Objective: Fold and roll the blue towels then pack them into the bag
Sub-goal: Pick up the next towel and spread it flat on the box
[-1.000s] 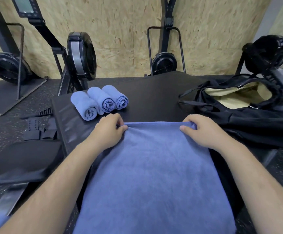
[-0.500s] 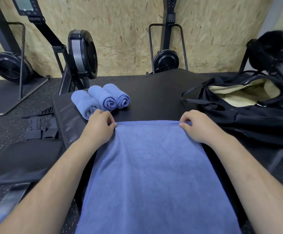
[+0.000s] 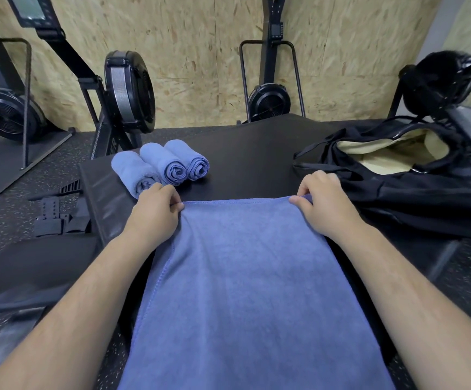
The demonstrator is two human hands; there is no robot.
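A flat blue towel [image 3: 245,277] lies lengthwise on the black table [image 3: 251,153] and runs toward me. My left hand [image 3: 155,212] pinches its far left corner. My right hand [image 3: 324,204] pinches the far right corner. Three rolled blue towels [image 3: 161,164] lie side by side at the table's far left, just beyond my left hand. The black bag [image 3: 414,190] sits open at the right, its pale lining [image 3: 383,153] showing.
Rowing machines [image 3: 127,91] stand on the floor behind the table against a chipboard wall. Black straps and foot plates [image 3: 57,215] lie on the floor to the left. Bare table surface shows between the rolled towels and the bag.
Both hands slid the towel's far edge a little away from me and pulled it straight. The left hand now sits closer to the rolled towels.
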